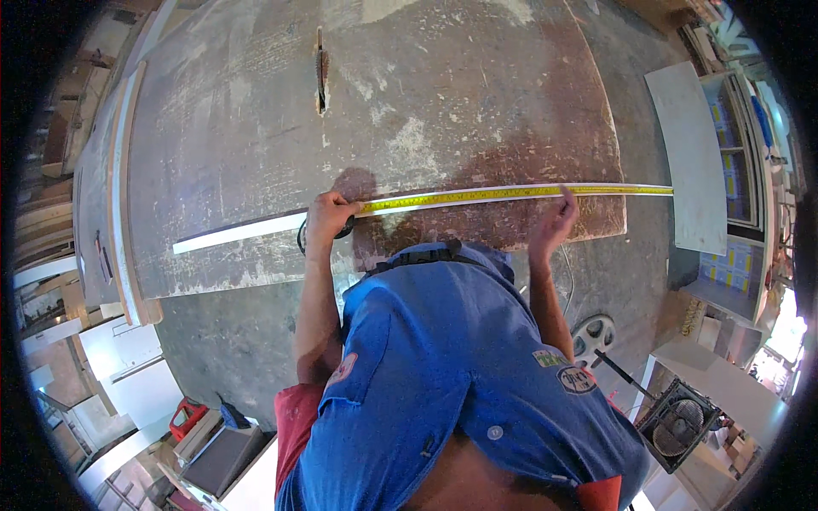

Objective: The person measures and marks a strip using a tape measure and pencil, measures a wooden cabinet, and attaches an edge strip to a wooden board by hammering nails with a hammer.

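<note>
A long narrow white strip [239, 234] lies across the worn brown table [477, 102], its right end reaching past the table's edge. Along it runs the yellow blade of a tape measure [460, 198], pulled out to the strip's right end. My left hand [327, 220] is closed on the tape measure, whose dark case shows partly beneath the fingers. My right hand [554, 228] is open, fingers stretched out by the blade near the table's right edge. Whether its fingertips touch the blade I cannot tell.
A saw blade [322, 72] stands up through a slot in the table. Along the left side lies a long fence [123, 196]. To the right are a pale panel [692, 157], an open cabinet [740, 153] and, lower down, a handwheel [594, 337] and a black-framed fan-like unit [679, 423].
</note>
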`<state>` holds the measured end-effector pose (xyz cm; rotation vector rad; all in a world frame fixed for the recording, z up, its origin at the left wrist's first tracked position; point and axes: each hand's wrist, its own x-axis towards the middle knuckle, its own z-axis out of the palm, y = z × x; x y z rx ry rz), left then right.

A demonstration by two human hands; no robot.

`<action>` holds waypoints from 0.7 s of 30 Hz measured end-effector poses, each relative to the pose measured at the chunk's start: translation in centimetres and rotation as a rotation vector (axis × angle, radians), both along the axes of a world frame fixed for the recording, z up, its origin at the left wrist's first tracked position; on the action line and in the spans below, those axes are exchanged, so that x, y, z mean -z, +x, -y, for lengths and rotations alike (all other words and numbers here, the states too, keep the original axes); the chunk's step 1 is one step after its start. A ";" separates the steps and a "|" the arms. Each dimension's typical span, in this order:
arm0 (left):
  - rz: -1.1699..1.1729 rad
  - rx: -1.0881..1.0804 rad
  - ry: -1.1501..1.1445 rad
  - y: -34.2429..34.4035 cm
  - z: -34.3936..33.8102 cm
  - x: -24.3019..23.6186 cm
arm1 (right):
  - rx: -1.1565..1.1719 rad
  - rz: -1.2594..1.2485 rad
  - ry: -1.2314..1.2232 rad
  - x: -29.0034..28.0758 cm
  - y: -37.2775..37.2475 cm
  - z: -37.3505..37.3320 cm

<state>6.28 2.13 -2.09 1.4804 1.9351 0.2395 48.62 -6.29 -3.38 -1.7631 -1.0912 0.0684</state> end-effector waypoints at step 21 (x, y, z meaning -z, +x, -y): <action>0.018 0.019 -0.043 0.1 -0.7 -0.1 | 0.280 0.110 -0.162 2.7 2.7 -0.2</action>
